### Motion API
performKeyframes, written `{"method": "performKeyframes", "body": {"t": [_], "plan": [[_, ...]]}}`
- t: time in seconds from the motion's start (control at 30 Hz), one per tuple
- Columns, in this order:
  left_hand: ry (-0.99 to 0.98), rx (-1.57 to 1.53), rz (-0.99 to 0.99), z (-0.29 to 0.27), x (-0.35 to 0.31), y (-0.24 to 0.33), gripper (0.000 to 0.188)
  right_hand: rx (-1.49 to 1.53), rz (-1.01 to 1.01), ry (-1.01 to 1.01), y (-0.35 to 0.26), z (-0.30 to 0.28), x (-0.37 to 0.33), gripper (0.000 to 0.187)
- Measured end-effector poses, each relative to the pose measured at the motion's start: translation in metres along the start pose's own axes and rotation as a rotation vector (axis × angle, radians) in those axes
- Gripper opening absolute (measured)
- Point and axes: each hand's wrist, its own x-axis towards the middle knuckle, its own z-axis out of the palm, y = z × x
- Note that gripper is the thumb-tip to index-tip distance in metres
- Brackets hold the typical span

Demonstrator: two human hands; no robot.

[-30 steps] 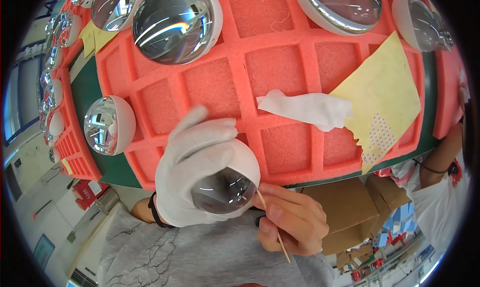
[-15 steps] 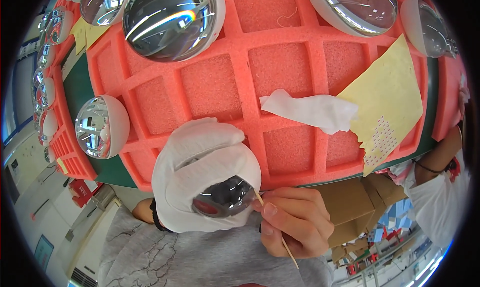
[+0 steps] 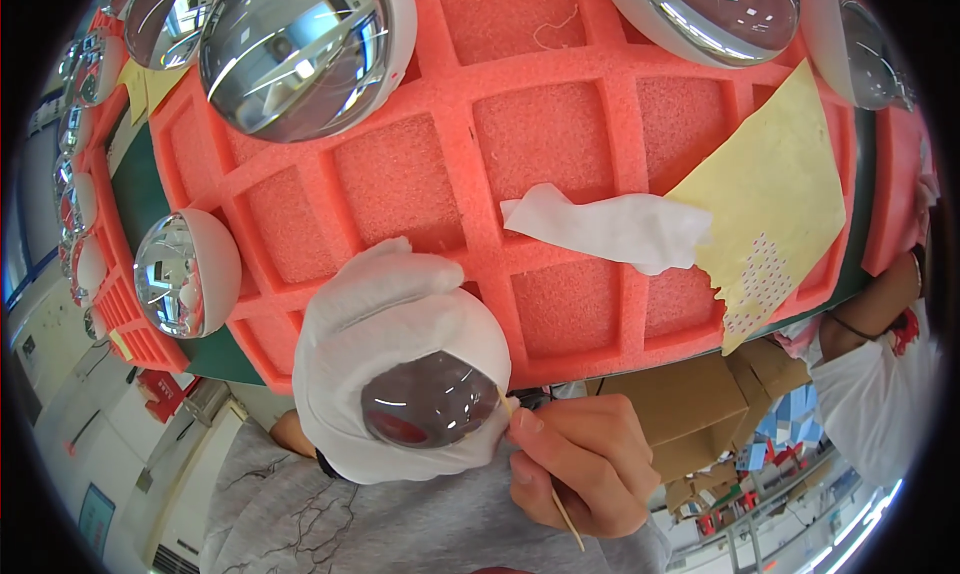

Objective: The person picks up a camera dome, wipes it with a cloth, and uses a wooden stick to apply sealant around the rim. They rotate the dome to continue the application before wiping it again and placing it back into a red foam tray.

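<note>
My left hand [image 3: 345, 319], in a white glove, is closed round a white-rimmed glossy dome [image 3: 430, 402] and holds it low in front of my grey shirt. Its dark shiny face is turned up and reflects the lights. My bare right hand [image 3: 590, 464] pinches a thin wooden stick [image 3: 566, 519] between thumb and fingers. The stick's upper tip meets the dome's right edge; its lower end sticks out below my hand. Much of the dome's white shell is hidden by the glove.
A red foam tray [image 3: 485, 274] with square pockets spans the green table [image 3: 140, 204]. Large mirrored domes [image 3: 300, 54] rest on it, and a smaller one [image 3: 185, 274] is at left. White tissue [image 3: 610, 229] and yellow paper [image 3: 770, 204] lie across it. At right are a cardboard box [image 3: 690, 404] and another person's arm [image 3: 875, 304].
My left hand and the dome have shifted slightly left and down, and the dome's dark face shows more. My right hand with the stick has moved along, slightly left and down.
</note>
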Motion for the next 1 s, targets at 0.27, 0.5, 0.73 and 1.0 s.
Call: {"method": "performKeyframes", "body": {"t": [0.27, 0.5, 0.73, 1.0], "plan": [[0.053, -0.079, -0.002, 0.004, -0.005, -0.010, 0.074, -0.026, 0.056, 0.113, -0.002, 0.012, 0.006, 0.040], [0.079, -0.090, -0.004, 0.006, -0.005, -0.008, 0.071, -0.036, 0.037, 0.161, -0.003, 0.016, 0.015, 0.039], [0.107, -0.106, -0.026, 0.007, -0.002, -0.007, 0.070, 0.108, 0.143, 0.044, 0.000, 0.004, 0.009, 0.019], [0.100, -0.120, -0.002, 0.005, -0.001, -0.008, 0.068, 0.139, 0.182, -0.007, -0.004, -0.004, 0.019, 0.041]]}}
